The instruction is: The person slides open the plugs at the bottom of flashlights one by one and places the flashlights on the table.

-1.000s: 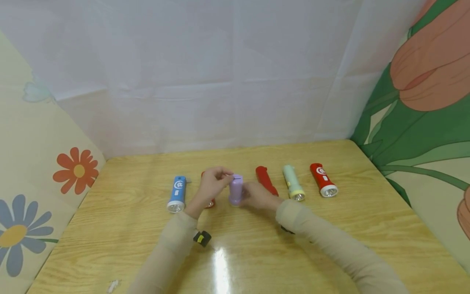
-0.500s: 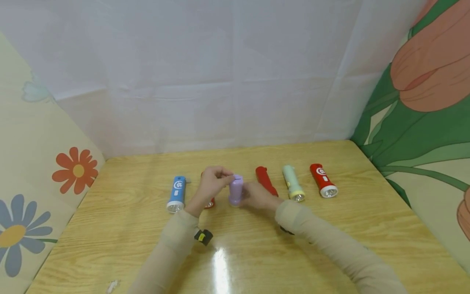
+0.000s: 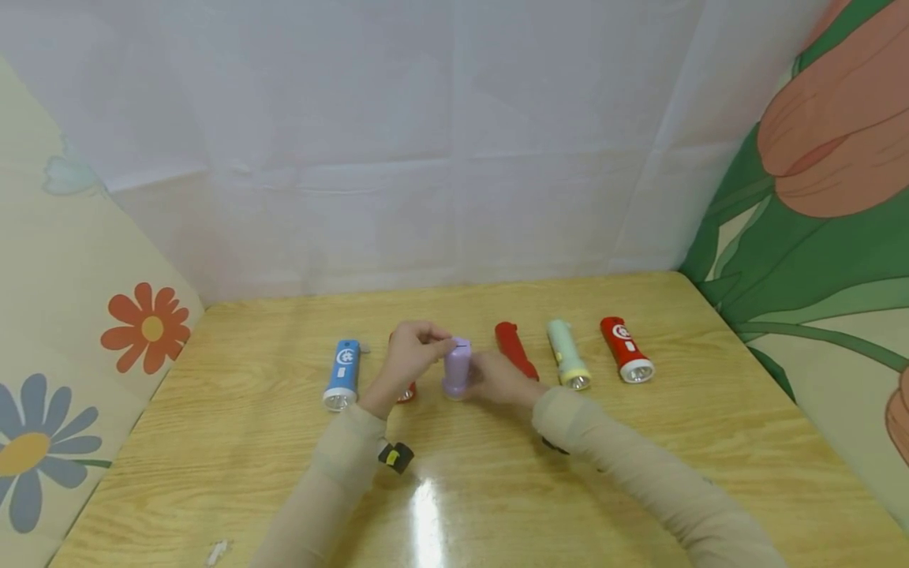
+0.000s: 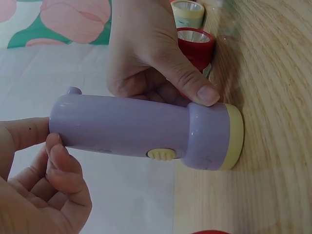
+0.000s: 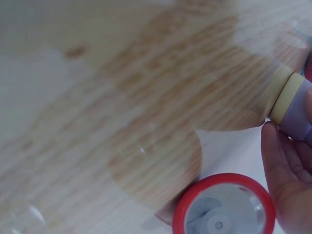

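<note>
A purple flashlight [image 3: 457, 371] stands upright, lens end down on the wooden table, between the two hands. Its cream lens ring [image 4: 235, 139] and cream switch show in the left wrist view. My left hand [image 3: 409, 359] pinches the tail end at the top between thumb and finger. Lower down, my right hand [image 3: 500, 379] grips the flashlight's head from the right, thumb in front and the other fingers mostly hidden behind. In the right wrist view only the cream ring and a little of the purple flashlight [image 5: 295, 109] appear at the right edge, beside the right hand's fingers.
Left of the hands lies a blue flashlight [image 3: 344, 372]; a red flashlight [image 3: 408, 393] is partly hidden behind the left hand. To the right lie another red flashlight [image 3: 514, 347], a mint green one and a red-and-white flashlight [image 3: 623, 345]. A white sheet [image 3: 454, 158] hangs behind the table.
</note>
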`<control>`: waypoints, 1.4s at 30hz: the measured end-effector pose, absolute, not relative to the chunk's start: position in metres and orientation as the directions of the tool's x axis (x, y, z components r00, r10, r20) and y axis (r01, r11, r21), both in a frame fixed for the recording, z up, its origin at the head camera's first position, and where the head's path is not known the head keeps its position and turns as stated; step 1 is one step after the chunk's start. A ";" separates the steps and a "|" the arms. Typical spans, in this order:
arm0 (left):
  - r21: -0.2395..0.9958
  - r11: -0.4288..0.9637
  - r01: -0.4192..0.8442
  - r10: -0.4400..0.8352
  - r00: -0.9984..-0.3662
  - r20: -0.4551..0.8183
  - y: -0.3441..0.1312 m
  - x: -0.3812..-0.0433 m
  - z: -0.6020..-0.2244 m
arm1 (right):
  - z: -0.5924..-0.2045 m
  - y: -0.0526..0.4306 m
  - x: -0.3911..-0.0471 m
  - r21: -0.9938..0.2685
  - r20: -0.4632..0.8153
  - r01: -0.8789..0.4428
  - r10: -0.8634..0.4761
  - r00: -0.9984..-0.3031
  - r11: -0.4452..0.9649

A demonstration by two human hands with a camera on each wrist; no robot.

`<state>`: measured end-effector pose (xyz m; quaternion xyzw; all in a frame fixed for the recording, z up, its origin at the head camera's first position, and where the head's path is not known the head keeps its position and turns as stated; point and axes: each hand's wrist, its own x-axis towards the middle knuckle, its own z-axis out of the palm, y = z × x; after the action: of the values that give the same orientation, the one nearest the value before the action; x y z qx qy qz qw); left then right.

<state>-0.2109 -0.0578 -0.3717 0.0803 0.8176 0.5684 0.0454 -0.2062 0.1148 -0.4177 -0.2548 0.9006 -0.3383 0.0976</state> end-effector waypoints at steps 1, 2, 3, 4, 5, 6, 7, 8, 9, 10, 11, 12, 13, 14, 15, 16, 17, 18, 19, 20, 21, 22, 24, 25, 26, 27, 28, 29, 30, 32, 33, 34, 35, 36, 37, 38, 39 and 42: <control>0.937 0.340 0.082 0.183 -0.983 0.020 -0.058 -0.211 -0.372 | -0.418 0.115 -0.206 -0.658 0.005 -0.402 -0.530 -0.848 0.637; 0.937 0.338 0.084 0.183 -0.983 0.022 -0.058 -0.211 -0.372 | -0.418 0.115 -0.206 -0.659 0.014 -0.412 -0.538 -0.843 0.629; 0.937 0.337 0.088 0.184 -0.983 0.026 -0.058 -0.211 -0.372 | -0.418 0.115 -0.207 -0.656 0.022 -0.422 -0.543 -0.839 0.626; 0.938 0.336 0.091 0.183 -0.983 0.030 -0.058 -0.211 -0.371 | -0.419 0.115 -0.207 -0.653 0.029 -0.431 -0.549 -0.836 0.623; 0.937 0.335 0.095 0.183 -0.983 0.034 -0.058 -0.211 -0.371 | -0.419 0.115 -0.207 -0.650 0.036 -0.440 -0.553 -0.832 0.620; 0.937 0.336 0.099 0.181 -0.983 0.038 -0.057 -0.210 -0.371 | -0.419 0.115 -0.207 -0.646 0.043 -0.449 -0.558 -0.829 0.617; 0.936 0.337 0.101 0.179 -0.983 0.041 -0.057 -0.210 -0.371 | -0.420 0.116 -0.207 -0.644 0.044 -0.452 -0.560 -0.827 0.617; 0.936 0.338 0.103 0.178 -0.983 0.044 -0.057 -0.210 -0.371 | -0.420 0.116 -0.207 -0.642 0.044 -0.453 -0.560 -0.827 0.619; 0.935 0.339 0.104 0.177 -0.983 0.045 -0.057 -0.210 -0.371 | -0.420 0.115 -0.207 -0.641 0.041 -0.449 -0.557 -0.829 0.622; 0.935 0.340 0.106 0.176 -0.983 0.047 -0.057 -0.210 -0.371 | -0.420 0.116 -0.207 -0.642 0.040 -0.447 -0.556 -0.831 0.623; 0.934 0.341 0.106 0.176 -0.983 0.048 -0.057 -0.211 -0.371 | -0.420 0.116 -0.207 -0.644 0.039 -0.444 -0.553 -0.832 0.623; 0.933 0.344 0.106 0.175 -0.983 0.047 -0.056 -0.211 -0.371 | -0.420 0.116 -0.207 -0.644 0.036 -0.441 -0.551 -0.834 0.626; 0.932 0.346 0.105 0.173 -0.984 0.047 -0.056 -0.211 -0.371 | -0.420 0.116 -0.207 -0.644 0.034 -0.437 -0.548 -0.836 0.628; 0.932 0.348 0.102 0.171 -0.984 0.044 -0.056 -0.211 -0.371 | -0.420 0.116 -0.207 -0.645 0.030 -0.433 -0.545 -0.838 0.629; 0.931 0.350 0.100 0.168 -0.985 0.043 -0.056 -0.211 -0.371 | -0.420 0.116 -0.206 -0.646 0.028 -0.431 -0.545 -0.838 0.630; 0.931 0.352 0.096 0.165 -0.986 0.040 -0.056 -0.211 -0.371 | -0.420 0.116 -0.206 -0.646 0.026 -0.430 -0.545 -0.838 0.631; 0.931 0.353 0.092 0.161 -0.986 0.037 -0.055 -0.211 -0.371 | -0.420 0.116 -0.206 -0.644 0.024 -0.429 -0.544 -0.838 0.633; 0.931 0.354 0.089 0.158 -0.987 0.034 -0.055 -0.211 -0.371 | -0.419 0.116 -0.206 -0.643 0.022 -0.429 -0.544 -0.839 0.634; 0.931 0.356 0.085 0.155 -0.987 0.031 -0.055 -0.211 -0.371 | -0.419 0.116 -0.206 -0.643 0.021 -0.428 -0.544 -0.839 0.635; 0.931 0.356 0.081 0.153 -0.988 0.028 -0.055 -0.211 -0.370 | -0.419 0.116 -0.207 -0.643 0.021 -0.428 -0.544 -0.839 0.635; 0.930 0.357 0.081 0.152 -0.988 0.028 -0.055 -0.210 -0.370 | -0.419 0.116 -0.207 -0.641 0.020 -0.429 -0.544 -0.839 0.636; 0.930 0.359 0.080 0.151 -0.988 0.027 -0.055 -0.210 -0.369 | -0.419 0.116 -0.207 -0.641 0.021 -0.428 -0.544 -0.839 0.637; 0.928 0.363 0.081 0.151 -0.988 0.027 -0.055 -0.210 -0.368 | -0.419 0.116 -0.207 -0.640 0.022 -0.430 -0.544 -0.839 0.637; 0.927 0.365 0.084 0.152 -0.988 0.029 -0.055 -0.210 -0.368 | -0.419 0.116 -0.207 -0.639 0.023 -0.430 -0.543 -0.839 0.637; 0.925 0.369 0.089 0.153 -0.988 0.034 -0.055 -0.210 -0.367 | -0.419 0.116 -0.207 -0.638 0.023 -0.431 -0.544 -0.839 0.638; 0.923 0.373 0.092 0.155 -0.987 0.036 -0.055 -0.210 -0.367 | -0.419 0.116 -0.207 -0.637 0.023 -0.430 -0.542 -0.840 0.639; 0.922 0.375 0.094 0.156 -0.987 0.037 -0.055 -0.210 -0.367 | -0.419 0.116 -0.207 -0.637 0.023 -0.430 -0.542 -0.840 0.640; 0.921 0.376 0.099 0.160 -0.986 0.041 -0.055 -0.210 -0.366 | -0.419 0.115 -0.207 -0.636 0.022 -0.429 -0.541 -0.841 0.641; 0.920 0.379 0.104 0.163 -0.986 0.044 -0.055 -0.210 -0.366 | -0.419 0.115 -0.206 -0.639 0.021 -0.426 -0.539 -0.842 0.640; 0.917 0.385 0.108 0.170 -0.984 0.045 -0.055 -0.211 -0.366 | -0.419 0.115 -0.206 -0.639 0.021 -0.427 -0.540 -0.841 0.640; 0.916 0.385 0.109 0.172 -0.984 0.045 -0.055 -0.211 -0.366 | -0.419 0.116 -0.206 -0.641 0.021 -0.426 -0.540 -0.841 0.638; 0.915 0.387 0.110 0.175 -0.984 0.044 -0.055 -0.211 -0.366 | -0.419 0.116 -0.206 -0.641 0.021 -0.426 -0.540 -0.842 0.639; 0.915 0.388 0.112 0.178 -0.983 0.044 -0.055 -0.212 -0.365 | -0.419 0.116 -0.206 -0.642 0.020 -0.425 -0.539 -0.842 0.639; 0.914 0.391 0.111 0.179 -0.983 0.043 -0.055 -0.212 -0.365 | -0.419 0.116 -0.206 -0.641 0.021 -0.424 -0.538 -0.843 0.639; 0.913 0.393 0.111 0.181 -0.983 0.042 -0.055 -0.212 -0.365 | -0.419 0.115 -0.206 -0.639 0.021 -0.424 -0.537 -0.843 0.641; 0.912 0.395 0.111 0.182 -0.982 0.041 -0.055 -0.212 -0.365 | -0.418 0.115 -0.206 -0.639 0.022 -0.424 -0.536 -0.844 0.642; 0.911 0.397 0.111 0.182 -0.982 0.040 -0.055 -0.212 -0.365 | -0.418 0.115 -0.205 -0.640 0.023 -0.423 -0.535 -0.845 0.642; 0.908 0.405 0.110 0.183 -0.982 0.038 -0.055 -0.212 -0.365 | -0.417 0.115 -0.205 -0.640 0.023 -0.422 -0.533 -0.846 0.642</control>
<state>-0.2118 -0.0552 -0.3646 0.0875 0.8374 0.5385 0.0338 -0.2049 0.1147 -0.4168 -0.2644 0.9022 -0.3302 0.0839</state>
